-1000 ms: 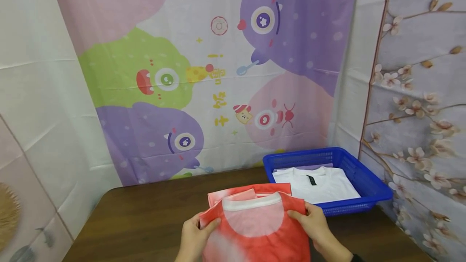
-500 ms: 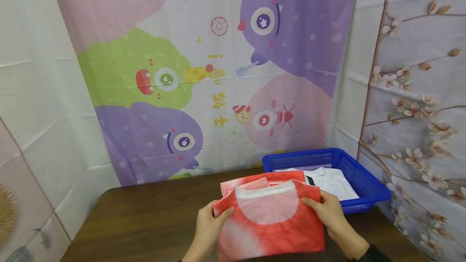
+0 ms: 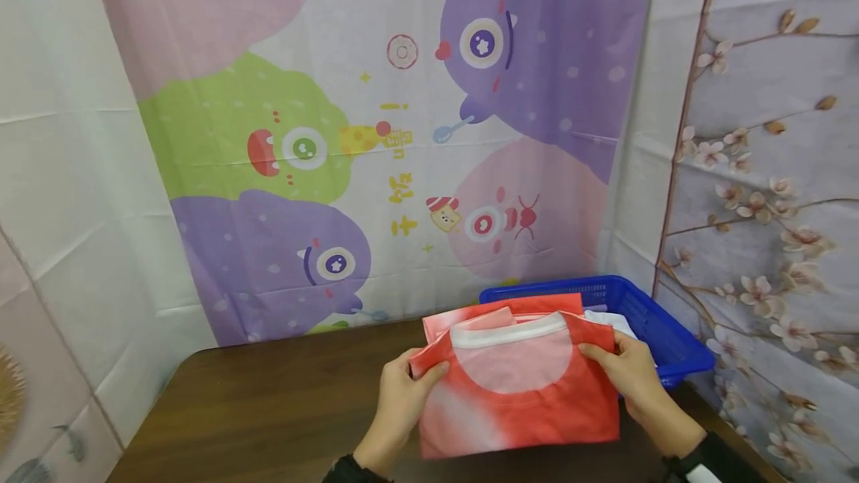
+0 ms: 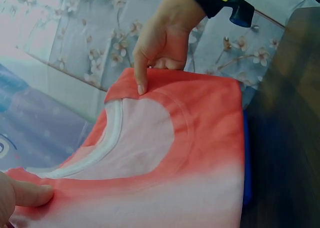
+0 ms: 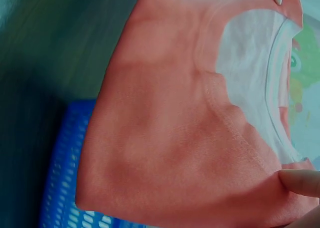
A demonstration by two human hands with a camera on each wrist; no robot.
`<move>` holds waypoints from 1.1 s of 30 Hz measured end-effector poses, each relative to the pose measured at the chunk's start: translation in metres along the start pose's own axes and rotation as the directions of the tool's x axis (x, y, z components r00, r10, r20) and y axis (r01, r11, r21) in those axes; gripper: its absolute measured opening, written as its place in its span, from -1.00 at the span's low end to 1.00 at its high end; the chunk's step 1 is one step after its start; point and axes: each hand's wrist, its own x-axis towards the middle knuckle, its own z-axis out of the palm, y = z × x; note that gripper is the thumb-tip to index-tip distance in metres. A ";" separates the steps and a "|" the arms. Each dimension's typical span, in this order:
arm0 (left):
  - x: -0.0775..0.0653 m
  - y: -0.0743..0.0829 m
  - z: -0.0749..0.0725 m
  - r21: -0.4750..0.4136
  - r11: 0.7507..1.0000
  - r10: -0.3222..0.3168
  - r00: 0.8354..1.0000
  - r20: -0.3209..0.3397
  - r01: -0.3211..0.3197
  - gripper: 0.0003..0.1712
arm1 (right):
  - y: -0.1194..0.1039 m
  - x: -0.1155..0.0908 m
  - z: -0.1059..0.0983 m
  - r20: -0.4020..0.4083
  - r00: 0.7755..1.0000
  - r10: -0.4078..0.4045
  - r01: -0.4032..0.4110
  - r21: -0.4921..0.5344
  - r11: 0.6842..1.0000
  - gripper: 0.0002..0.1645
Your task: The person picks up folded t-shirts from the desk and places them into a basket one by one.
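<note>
A folded red and pale pink shirt (image 3: 530, 401) with a white neckband hangs between my two hands, raised over the table. My left hand (image 3: 406, 390) pinches its left shoulder, thumb in front. At the opposite shoulder, my right hand (image 3: 631, 371) pinches the cloth the same way; the left wrist view shows that thumb pressed on the red fabric. Behind the shirt stands a blue plastic basket (image 3: 671, 334), partly covered by it in the head view. A bit of white shirt (image 3: 612, 321) in the basket shows past the red cloth.
The brown wooden table (image 3: 268, 401) spreads out to the left. A cartoon-print curtain (image 3: 403, 274) hangs along its back edge, and a flower-print curtain (image 3: 758, 244) closes off the right side near the basket.
Both hands have carried the folded red shirt up and to the right, toward the basket. It now covers most of the white shirt that showed earlier.
</note>
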 end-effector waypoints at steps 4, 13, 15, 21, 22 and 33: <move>0.003 0.006 0.009 -0.007 1.000 0.018 1.000 0.022 -0.018 -0.68 | -0.002 0.003 -0.013 -0.033 0.999 -0.022 0.020 -0.056 0.998 -0.46; 0.020 0.022 0.032 0.033 0.992 0.121 0.991 0.060 -0.123 -0.71 | -0.010 0.018 -0.040 -0.071 0.996 -0.052 0.044 -0.114 0.992 -0.36; 0.022 0.026 0.037 0.034 0.989 0.139 0.988 0.061 -0.141 -0.70 | -0.011 0.021 -0.045 -0.080 0.995 -0.055 0.046 -0.112 0.993 -0.35; 0.030 0.031 0.051 0.052 0.983 0.173 0.983 0.054 -0.175 -0.70 | -0.012 0.030 -0.055 -0.130 0.989 -0.069 0.052 -0.132 0.990 -0.39; 0.031 0.031 0.053 0.058 0.980 0.186 0.981 0.052 -0.189 -0.70 | -0.011 0.032 -0.056 -0.136 0.988 -0.073 0.054 -0.134 0.990 -0.40; 0.043 0.038 0.078 0.086 0.978 0.186 0.981 0.059 -0.190 -0.70 | -0.006 0.057 -0.070 -0.156 0.983 -0.098 0.075 -0.148 0.986 -0.42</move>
